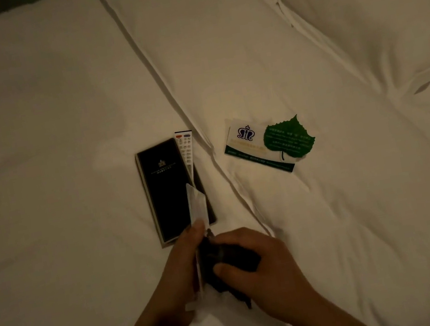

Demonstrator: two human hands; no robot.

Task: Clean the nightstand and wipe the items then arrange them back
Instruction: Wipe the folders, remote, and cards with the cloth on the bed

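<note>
Head view: on the white bed [56, 119] the left hand [181, 266] pinches a white tissue [197, 209] against a dark object [226, 264], which the right hand [258, 267] grips with curled fingers. Behind them lie a black folder [165, 188] with a remote [185, 148] on it, and well apart, a card [245, 143] and green leaf [287, 137].

Spread over a bed [54, 105], with a pillow [330, 42] filling the far right. Left of centre: a folder [168, 191] flat on the bedding, a remote control [186, 147] just beside its right edge, far end poking past the folder's top. To the right, across a fold in the bedding: a card [245, 143] on the pillow, a leaf-shaped card [287, 137] overlapping its right end. Nearest the camera, below the folder: left hand [184, 257] and right hand [257, 264] together around a small object [225, 258] and a tissue [197, 206], the tissue reaching up over the folder's lower right part.
</note>
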